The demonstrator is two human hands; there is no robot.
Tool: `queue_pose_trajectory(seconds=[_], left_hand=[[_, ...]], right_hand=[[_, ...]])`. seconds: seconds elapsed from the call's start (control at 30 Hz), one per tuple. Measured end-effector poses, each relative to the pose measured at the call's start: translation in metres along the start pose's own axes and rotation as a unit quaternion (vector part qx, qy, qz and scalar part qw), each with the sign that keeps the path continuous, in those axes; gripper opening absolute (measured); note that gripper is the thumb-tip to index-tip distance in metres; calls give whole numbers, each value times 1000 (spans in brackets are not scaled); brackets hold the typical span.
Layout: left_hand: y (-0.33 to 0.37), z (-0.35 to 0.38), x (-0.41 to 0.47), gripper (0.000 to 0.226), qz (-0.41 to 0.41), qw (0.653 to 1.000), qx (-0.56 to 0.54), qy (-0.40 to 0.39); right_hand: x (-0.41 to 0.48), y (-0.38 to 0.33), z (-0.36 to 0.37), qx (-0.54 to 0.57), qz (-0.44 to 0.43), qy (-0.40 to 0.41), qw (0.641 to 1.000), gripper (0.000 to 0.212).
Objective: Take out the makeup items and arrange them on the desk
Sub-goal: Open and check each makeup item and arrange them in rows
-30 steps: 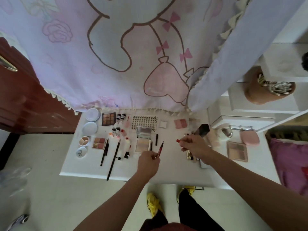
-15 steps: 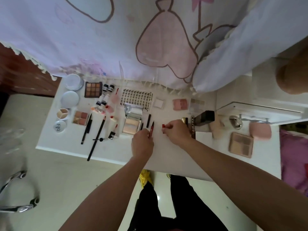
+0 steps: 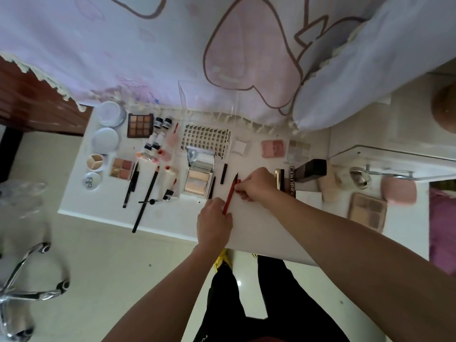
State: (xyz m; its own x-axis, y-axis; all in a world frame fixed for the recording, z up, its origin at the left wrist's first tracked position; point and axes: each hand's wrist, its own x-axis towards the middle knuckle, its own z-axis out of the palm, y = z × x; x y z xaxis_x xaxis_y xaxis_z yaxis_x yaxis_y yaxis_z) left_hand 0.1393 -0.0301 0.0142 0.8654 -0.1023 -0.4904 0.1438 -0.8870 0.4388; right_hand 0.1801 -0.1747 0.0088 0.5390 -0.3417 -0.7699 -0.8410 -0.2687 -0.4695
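A slim red liner pen [image 3: 229, 195] with a dark tip lies slanted over the white desk [image 3: 259, 225]. My left hand [image 3: 214, 222] pinches its lower end. My right hand [image 3: 257, 185] holds a small red cap [image 3: 237, 185] right beside the pen's upper part. Laid out to the left are an open highlighter compact [image 3: 198, 180], a lash tray [image 3: 206, 141], black pencils [image 3: 146, 196], a nine-pan palette [image 3: 139, 125] and round compacts [image 3: 106, 140].
To the right lie a dark box [image 3: 309, 170], a gold tube [image 3: 279, 179], a beige palette [image 3: 367, 210] and a pink puff [image 3: 397, 191]. A printed curtain [image 3: 222, 50] hangs over the desk's far edge. A chair base [image 3: 29, 282] stands at lower left.
The camera has tilted down and closer. Both hands have lowered toward the desk, and the red cap in my right hand has come up against the pen.
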Motion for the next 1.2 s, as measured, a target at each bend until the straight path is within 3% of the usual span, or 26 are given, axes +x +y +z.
queue_pose_trajectory(seconds=[0.2,0.4,0.5,0.6,0.7,0.8,1.2], left_hand=[[-7,1,-2,9,4,1000,-13,0],[-14,-2,-5,17,10,1000,-13,-7],[-14,-7,-9,23,18,1000,-5,-7],[-13,-15,-12,24,31,999,17,-4],[-12,-23,-14,24,40,999,30,-1],[-11,-31,-15,22,51,998,32,6],[-27,-61,-17,19,84,996,30,0]], right_hand=[[-1,2,4,50,16,-7,999,22],[-9,10,-3,31,-35,10,999,14],[-21,16,-19,-54,-107,60,991,24],[-35,31,-39,-184,-160,142,959,24],[-43,45,-50,-309,-141,169,925,28],[-44,53,-52,-365,-111,157,911,30],[-40,39,-40,-306,-75,133,940,29]])
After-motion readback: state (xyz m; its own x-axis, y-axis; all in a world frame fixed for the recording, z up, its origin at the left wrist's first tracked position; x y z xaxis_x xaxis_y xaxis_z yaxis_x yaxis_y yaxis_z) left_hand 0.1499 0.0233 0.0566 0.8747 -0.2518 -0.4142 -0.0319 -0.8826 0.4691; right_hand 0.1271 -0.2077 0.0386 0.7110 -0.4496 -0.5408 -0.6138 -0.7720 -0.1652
